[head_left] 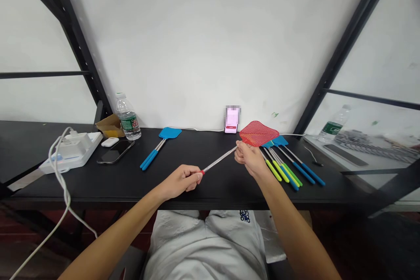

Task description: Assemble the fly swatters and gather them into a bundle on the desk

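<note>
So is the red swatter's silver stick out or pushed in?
Out, at least partly: the silver stick shows between the left hand on the red handle and right hand at the mesh head.

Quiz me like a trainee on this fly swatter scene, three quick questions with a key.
1. Multiple choice: the left hand grips which part of the red mesh fly swatter? A) head B) handle
2. True or false: the clear, green-labelled plastic bottle beside the brown cardboard box stands upright.
3. What colour are the two cylindrical handles lying left of that hand on the black tabletop?
Key: 1 B; 2 true; 3 blue.
</note>
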### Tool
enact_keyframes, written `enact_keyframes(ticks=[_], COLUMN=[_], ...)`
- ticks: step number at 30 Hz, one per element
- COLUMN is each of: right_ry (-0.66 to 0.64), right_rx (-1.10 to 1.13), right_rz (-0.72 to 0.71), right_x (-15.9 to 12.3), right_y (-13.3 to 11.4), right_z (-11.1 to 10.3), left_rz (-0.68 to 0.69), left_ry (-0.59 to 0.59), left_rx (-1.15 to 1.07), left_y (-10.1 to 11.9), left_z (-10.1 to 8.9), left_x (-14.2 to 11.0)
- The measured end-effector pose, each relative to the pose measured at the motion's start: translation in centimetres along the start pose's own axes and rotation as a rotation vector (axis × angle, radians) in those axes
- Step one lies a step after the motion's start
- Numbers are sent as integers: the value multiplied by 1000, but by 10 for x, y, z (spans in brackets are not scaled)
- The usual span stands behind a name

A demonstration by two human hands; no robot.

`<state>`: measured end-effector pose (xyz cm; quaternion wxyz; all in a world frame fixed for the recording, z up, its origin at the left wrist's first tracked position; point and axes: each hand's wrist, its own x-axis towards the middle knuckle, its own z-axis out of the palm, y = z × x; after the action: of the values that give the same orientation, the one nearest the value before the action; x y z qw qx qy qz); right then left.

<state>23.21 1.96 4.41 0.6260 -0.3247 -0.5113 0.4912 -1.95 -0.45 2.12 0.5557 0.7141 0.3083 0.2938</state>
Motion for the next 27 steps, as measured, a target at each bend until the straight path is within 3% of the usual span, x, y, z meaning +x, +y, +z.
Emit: enact_keyframes(ticks=[7,13,20,27], right_ry=[-12,17,36,58], right_rx=[17,13,20,19], right_rz=[0,12,48,43], right_x=[1,3,7,11], right_y=[-4,-3,0,4], right_z=[-2,-10,-17,-24], left_rz=[-19,-10,-2,112], left_ry=[-34,-15,23,122], left_rx=[-60,17,249,588], left_y=[-2,-6,-6,-4], left_z=[-1,-3,-6,-5], left_x=[0,1,0,-1])
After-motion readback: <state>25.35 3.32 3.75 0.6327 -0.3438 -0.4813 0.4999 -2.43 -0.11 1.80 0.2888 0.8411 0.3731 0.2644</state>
